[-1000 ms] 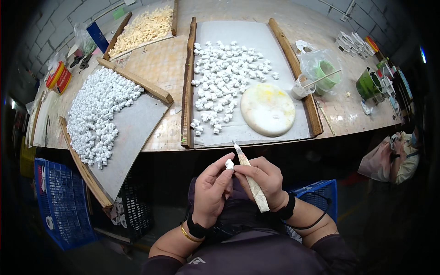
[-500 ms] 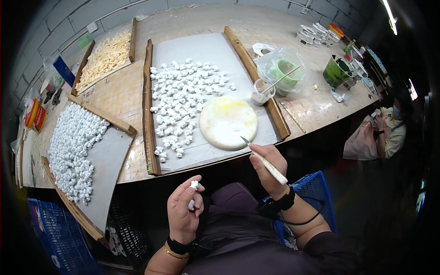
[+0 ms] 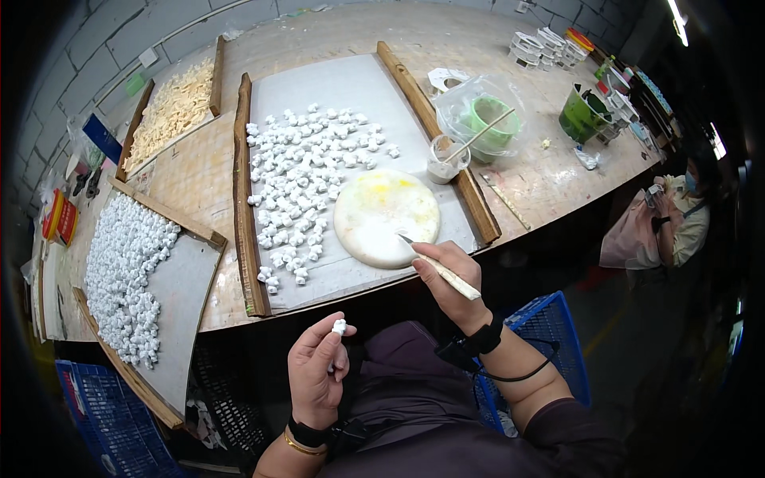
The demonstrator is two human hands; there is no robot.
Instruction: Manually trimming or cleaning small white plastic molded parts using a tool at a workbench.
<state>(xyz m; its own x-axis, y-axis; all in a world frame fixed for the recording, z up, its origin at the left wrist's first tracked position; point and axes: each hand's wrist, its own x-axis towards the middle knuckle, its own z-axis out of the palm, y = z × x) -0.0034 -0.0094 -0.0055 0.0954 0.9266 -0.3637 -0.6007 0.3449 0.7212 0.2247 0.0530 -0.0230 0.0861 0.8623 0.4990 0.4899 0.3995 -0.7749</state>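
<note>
My left hand (image 3: 316,368) is closed, pinching a small white lumpy figurine (image 3: 339,327) between thumb and fingertips, just off the table's front edge. A second white bit seems tucked among its curled fingers, mostly hidden. In my right hand (image 3: 456,279) is a small pointed knife (image 3: 448,276) with a pale handle. Its blade tip is at the surface of a round white slab (image 3: 381,246) smeared with yellow; whether it touches I cannot tell. Left of the slab, many similar white figurines (image 3: 296,175) lie spread over a grey board (image 3: 327,86).
Wooden strips (image 3: 242,191) edge the board. A second board with white figurines (image 3: 123,279) stands at left, cream pieces (image 3: 175,107) behind it. On the right are a small cup (image 3: 443,169), a bagged green tub (image 3: 492,127) and a green bucket (image 3: 582,118). Another person (image 3: 677,215) is at far right.
The knife tip has moved left across the slab, toward its middle. My left fingers have shifted a little round the figurine. The whole view has turned slightly.
</note>
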